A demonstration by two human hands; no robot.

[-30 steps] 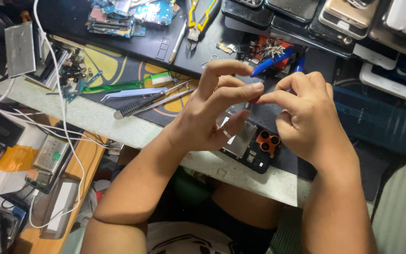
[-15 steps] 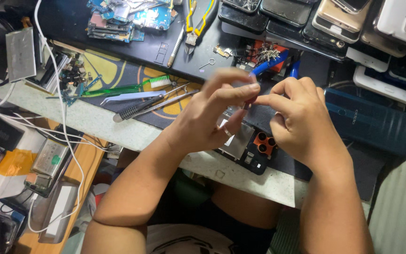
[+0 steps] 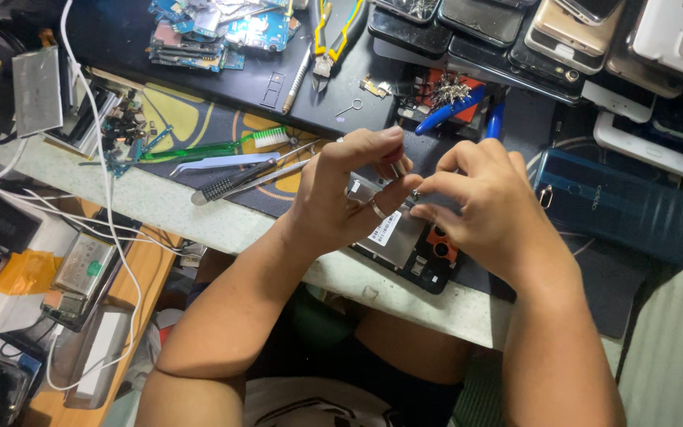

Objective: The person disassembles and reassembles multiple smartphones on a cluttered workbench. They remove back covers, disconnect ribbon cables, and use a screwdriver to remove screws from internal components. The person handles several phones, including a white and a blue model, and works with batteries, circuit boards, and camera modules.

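Both hands (image 3: 420,202) lower over opened phone (image 3: 405,245)

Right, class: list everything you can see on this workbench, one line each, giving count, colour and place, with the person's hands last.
Opened black phone with silver shield and orange part: one, under both hands.
Green-handled brush: one, left on mat.
Silver tweezers: one, below brush.
Black-handled screwdriver: one, beside tweezers.
Yellow-handled cutters: one, top centre.
Blue circuit boards: a pile, top left.
Dark blue phone back cover: one, right.
Stacked phones: many, mixed colours, top right.
White cables: several, left.
Left hand: pinch grip on a small part over the phone.
Right hand: pinching beside it.
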